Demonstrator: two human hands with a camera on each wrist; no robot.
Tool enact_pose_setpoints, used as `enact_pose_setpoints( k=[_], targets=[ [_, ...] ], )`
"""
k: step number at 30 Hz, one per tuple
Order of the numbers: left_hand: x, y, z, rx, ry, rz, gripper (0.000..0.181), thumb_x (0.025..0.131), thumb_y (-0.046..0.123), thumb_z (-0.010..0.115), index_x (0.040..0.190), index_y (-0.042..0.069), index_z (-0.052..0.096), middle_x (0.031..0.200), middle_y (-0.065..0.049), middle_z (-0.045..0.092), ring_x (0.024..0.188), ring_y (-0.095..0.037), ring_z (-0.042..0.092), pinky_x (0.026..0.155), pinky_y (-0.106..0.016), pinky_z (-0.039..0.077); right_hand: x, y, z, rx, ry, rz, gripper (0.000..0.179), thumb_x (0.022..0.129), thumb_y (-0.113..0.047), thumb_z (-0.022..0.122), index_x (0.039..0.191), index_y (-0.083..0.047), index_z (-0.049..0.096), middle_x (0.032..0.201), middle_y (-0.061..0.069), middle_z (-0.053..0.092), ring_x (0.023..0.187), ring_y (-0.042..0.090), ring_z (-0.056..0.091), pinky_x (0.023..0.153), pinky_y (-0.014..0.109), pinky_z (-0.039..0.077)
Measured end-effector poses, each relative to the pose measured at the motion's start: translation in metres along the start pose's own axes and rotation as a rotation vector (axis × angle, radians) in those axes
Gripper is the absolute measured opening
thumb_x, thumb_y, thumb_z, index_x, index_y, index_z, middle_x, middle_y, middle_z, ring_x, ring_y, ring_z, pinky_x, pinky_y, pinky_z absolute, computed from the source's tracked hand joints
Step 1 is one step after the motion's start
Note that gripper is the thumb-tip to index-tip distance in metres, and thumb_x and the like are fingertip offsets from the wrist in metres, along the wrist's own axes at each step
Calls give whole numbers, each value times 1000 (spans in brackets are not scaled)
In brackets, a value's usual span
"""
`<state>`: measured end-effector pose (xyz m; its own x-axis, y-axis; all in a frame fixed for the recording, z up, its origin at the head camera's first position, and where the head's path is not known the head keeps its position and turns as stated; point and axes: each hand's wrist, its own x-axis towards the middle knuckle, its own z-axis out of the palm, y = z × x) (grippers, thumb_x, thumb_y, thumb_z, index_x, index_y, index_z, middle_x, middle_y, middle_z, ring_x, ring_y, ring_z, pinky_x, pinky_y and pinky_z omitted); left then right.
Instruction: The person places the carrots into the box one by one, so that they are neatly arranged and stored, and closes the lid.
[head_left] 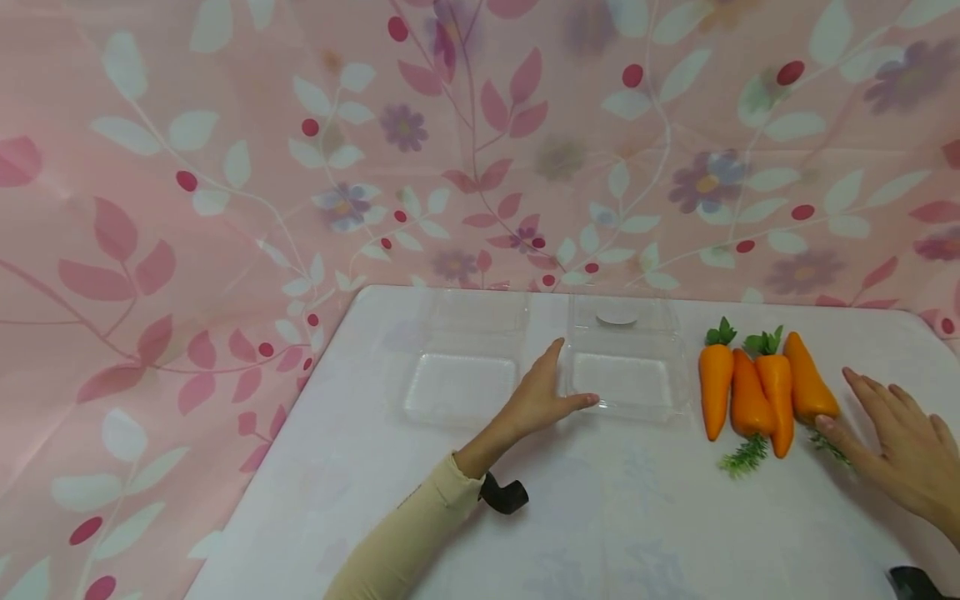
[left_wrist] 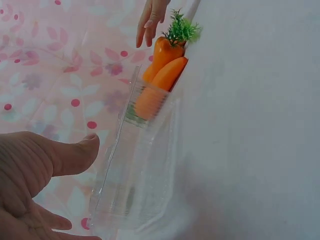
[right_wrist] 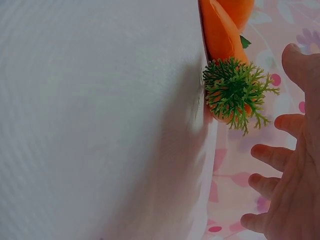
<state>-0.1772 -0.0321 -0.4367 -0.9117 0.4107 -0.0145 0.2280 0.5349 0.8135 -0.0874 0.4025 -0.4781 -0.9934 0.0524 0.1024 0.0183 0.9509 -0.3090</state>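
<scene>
My left hand (head_left: 542,393) is spread with thumb and fingers apart, at the left side of a clear plastic clamshell box (head_left: 622,385), whose lid is folded back. In the left wrist view the box (left_wrist: 145,170) stands just beyond the thumb. My right hand (head_left: 903,446) hovers with fingers extended beside the rightmost orange toy carrot (head_left: 810,383), its thumb tip right at the carrot's thick end. Frilly greens (right_wrist: 236,90) of a carrot show near those fingers in the right wrist view. Neither hand holds anything.
A second open clear clamshell box (head_left: 461,390) lies left of the first. More toy carrots (head_left: 716,392) lie side by side between the right box and my right hand, their tops pointing different ways. A pink floral cloth (head_left: 480,167) hangs behind the white table (head_left: 585,533).
</scene>
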Motion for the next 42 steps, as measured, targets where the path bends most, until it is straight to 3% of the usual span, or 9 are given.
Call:
enact_pose_setpoints(
  k=[10, 15, 26, 36, 42],
  targets=[
    [-3, -4, 10, -167, 2, -33, 94, 83, 31, 81, 155, 13, 23, 145, -15, 46, 129, -30, 48, 106, -47, 39, 4, -2, -5, 3, 10, -19, 88, 99, -50, 51, 157, -4, 3, 149, 39, 16, 135, 61, 4, 103, 75, -7],
    [-3, -6, 15, -196, 0, -28, 92, 84, 28, 81, 155, 13, 25, 142, -14, 49, 124, -28, 52, 104, -45, 42, 5, -4, -8, -7, 18, -21, 89, 98, -51, 51, 157, -3, 5, 148, 39, 18, 134, 61, 7, 104, 75, -6],
    [-4, -5, 17, -108, -1, -81, 95, 85, 33, 79, 157, 10, 20, 153, -13, 39, 133, -27, 46, 108, -46, 38, 10, -4, -12, -35, 113, -11, 89, 94, -57, 55, 158, -9, 15, 145, 35, 30, 132, 57, 19, 111, 67, 2],
    [-4, -5, 17, -76, -5, -90, 95, 86, 35, 78, 157, 11, 20, 152, -12, 40, 134, -26, 45, 108, -45, 37, 22, 1, -6, 149, 112, -32, 78, 93, -35, 69, 153, -4, 30, 121, 43, 46, 113, 62, 34, 103, 75, 12],
    [-4, -4, 17, -63, -10, -98, 95, 86, 38, 77, 157, 12, 19, 154, -12, 38, 136, -26, 42, 110, -44, 36, 24, 1, -4, 140, 106, 44, 70, 93, -39, 68, 144, 3, 43, 122, 43, 40, 114, 61, 30, 99, 78, 18]
  ],
)
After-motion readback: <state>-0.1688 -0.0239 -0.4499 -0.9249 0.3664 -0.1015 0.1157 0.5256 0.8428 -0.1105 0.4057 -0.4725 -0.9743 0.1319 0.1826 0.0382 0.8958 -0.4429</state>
